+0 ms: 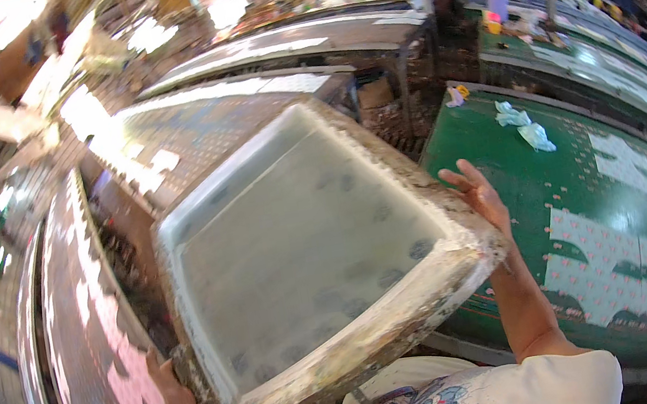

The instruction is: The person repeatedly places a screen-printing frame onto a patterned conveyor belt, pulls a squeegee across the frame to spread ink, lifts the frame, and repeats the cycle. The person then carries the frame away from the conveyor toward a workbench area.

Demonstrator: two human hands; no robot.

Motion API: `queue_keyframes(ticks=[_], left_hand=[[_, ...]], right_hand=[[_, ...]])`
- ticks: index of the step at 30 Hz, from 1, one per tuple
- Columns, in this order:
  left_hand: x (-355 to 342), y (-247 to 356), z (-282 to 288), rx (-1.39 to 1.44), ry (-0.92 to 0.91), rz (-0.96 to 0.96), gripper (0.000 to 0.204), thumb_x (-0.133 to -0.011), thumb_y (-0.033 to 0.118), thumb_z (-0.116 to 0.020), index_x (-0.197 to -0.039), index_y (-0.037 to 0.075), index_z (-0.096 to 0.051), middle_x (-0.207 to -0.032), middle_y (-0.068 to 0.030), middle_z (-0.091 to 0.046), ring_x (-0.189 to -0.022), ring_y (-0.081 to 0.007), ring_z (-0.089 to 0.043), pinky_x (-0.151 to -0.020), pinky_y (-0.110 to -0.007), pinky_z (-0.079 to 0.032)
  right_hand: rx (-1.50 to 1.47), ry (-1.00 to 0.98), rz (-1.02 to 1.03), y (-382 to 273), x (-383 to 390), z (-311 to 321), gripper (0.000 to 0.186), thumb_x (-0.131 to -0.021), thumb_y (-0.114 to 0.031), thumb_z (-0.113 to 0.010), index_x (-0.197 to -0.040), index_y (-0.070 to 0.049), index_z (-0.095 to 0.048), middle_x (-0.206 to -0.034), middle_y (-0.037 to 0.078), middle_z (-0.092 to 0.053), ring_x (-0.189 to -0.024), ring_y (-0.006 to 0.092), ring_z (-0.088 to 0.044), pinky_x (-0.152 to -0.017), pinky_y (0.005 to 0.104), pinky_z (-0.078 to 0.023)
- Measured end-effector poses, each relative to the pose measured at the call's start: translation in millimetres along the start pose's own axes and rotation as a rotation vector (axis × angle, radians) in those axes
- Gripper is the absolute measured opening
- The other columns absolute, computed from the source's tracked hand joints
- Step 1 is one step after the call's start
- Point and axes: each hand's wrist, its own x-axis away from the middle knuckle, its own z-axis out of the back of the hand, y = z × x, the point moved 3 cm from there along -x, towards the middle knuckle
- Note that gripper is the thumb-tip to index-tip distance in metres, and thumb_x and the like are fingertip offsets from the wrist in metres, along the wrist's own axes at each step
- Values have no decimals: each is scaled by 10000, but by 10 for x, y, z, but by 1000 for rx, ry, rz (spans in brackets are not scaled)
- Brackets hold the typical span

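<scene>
A large screen printing frame (303, 231) fills the middle, tilted, with a whitish mesh and worn, paint-crusted wooden edges. Faint dark round patches show in its mesh. My left hand (167, 381) is closed at the frame's near left side, its fingers partly hidden. At the right edge, my right hand (479, 193) supports the frame, with some fingers stretched up and apart beside the wood. The frame's near right corner overlaps my right wrist and hides part of the grip.
To the right stands a long green printing table (448, 136) bearing pale printed sheets (631, 272) and crumpled light-blue scraps (527, 127). Another long table (72, 326) with pink pieces (127, 377) runs along the left. More tables (365, 36) stand beyond.
</scene>
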Motion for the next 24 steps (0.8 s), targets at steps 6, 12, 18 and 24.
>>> queue_keyframes(ticks=[6,12,18,24], left_hand=[[-1377,113,-498,-122,-143,128,804,-868,759,-669,-911,-34,-796,-882,-131,-778,-846,-290,-740,-844,-408,-590],[-2283,41,-1477,-83,-374,261,893,-878,818,-597,-949,-49,-799,-958,-169,-802,-833,-318,-751,-858,-441,-594],[-2995,-211,-2871,-155,-491,244,938,-899,808,-590,-1224,-58,-745,-1176,-220,-750,-1077,-357,-708,-960,-540,-538],[-3578,-257,-4320,-301,-606,284,1000,-933,745,-612,-1524,-60,-584,-1487,-270,-605,-1335,-461,-590,-1113,-620,-440]], right_hand=[[-81,143,35,699,-201,-398,698,-1053,-397,-734,-1641,-99,-503,-1603,225,-555,-1439,437,-564,-1157,590,-518],[38,277,83,678,-335,-620,666,-1077,-371,-697,-1648,-99,-488,-1618,217,-541,-1444,437,-563,-1194,585,-488],[89,339,281,598,-403,-460,642,-1103,-366,-643,-1660,-101,-468,-1602,213,-552,-1425,440,-580,-1172,590,-509],[142,472,426,518,-335,-234,677,-1069,-299,-703,-1660,-70,-464,-1557,229,-602,-1392,428,-621,-1140,556,-540]])
